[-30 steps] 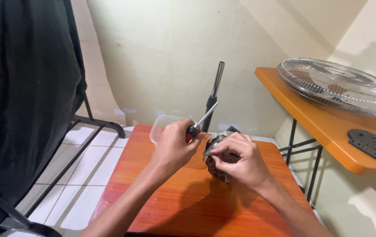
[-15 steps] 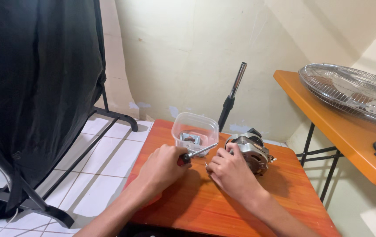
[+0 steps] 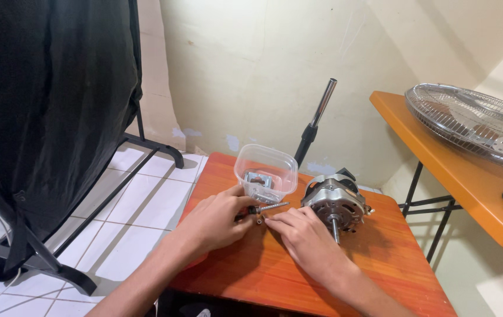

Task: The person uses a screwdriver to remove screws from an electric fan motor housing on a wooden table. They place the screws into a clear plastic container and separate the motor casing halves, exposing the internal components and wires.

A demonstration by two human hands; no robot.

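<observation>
Partly hidden under curled fingers, a screwdriver [image 3: 263, 208] lies low over the reddish wooden table [image 3: 381, 258], only its dark collar and short shiny metal shaft showing; the handle is buried in the left hand [image 3: 216, 220], whose fingers are closed around it. Its tip points toward the right hand [image 3: 304, 238], which rests flat-ish on the wood with fingertips pinched together at a tiny metal piece just beside the shaft; what that piece is cannot be made out, nor whether the fingers truly grip it. Just beside the right hand sits a fan motor [image 3: 335, 201], a rounded grey metal casing with slotted vents and a thin shaft poking toward the viewer. Behind the hands stands a clear plastic tub [image 3: 266, 170] with rounded corners, holding small metal parts that blur together. A chrome-and-black pole [image 3: 316, 120] leans behind the table. On the right, an orange shelf [image 3: 439, 164] carries a wire fan grille [image 3: 475, 126], cut off by the frame edge. Black cloth [image 3: 46, 105] hangs on the left.
</observation>
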